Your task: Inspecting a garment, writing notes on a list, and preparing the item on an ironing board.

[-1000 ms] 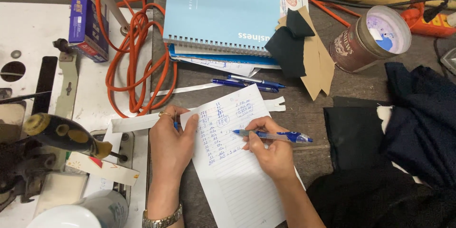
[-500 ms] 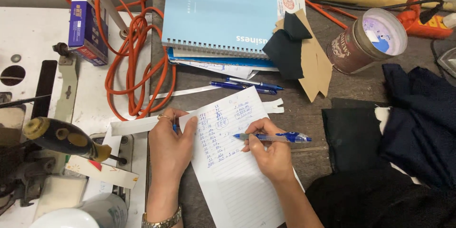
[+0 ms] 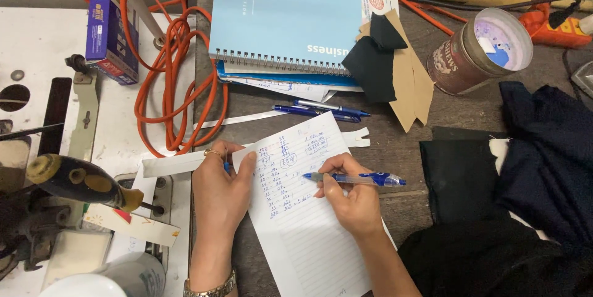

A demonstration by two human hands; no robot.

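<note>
— Looking down from the head camera, what is the right hand (image 3: 352,201) doing?

— Grasping a blue pen (image 3: 358,179) in a writing grip, fingers closed round the barrel. The tip points left and rests on a lined sheet of paper (image 3: 302,235) – just beside the columns of handwritten blue figures on its upper part.

— And the left hand (image 3: 221,193)?

— Released, holding nothing. It lies flat, palm down, on the sheet's left edge, with the thumb on the paper. There is a ring on one finger and a metal watch band (image 3: 213,288) at the wrist.

— Where does the sheet lie?

— On the dark tabletop (image 3: 401,148), tilted, its top corner pointing up and to the right, between the two hands.

— What else is nearby?

— Just above the sheet lie two more pens (image 3: 321,110), side by side. Behind them is a light blue spiral notebook (image 3: 284,16) stacked on other papers. An orange cable (image 3: 179,80) coils to the left, partly on a white machine bed (image 3: 37,43), where a small blue and white box (image 3: 105,25) also rests. To the right of the notebook are pieces of brown card with black fabric (image 3: 377,56) on top, then a round tin (image 3: 479,50) lying on its side. Dark navy cloth (image 3: 543,167) is heaped at the right edge. A screwdriver with a dark handle (image 3: 77,181) lies at the left.
</note>
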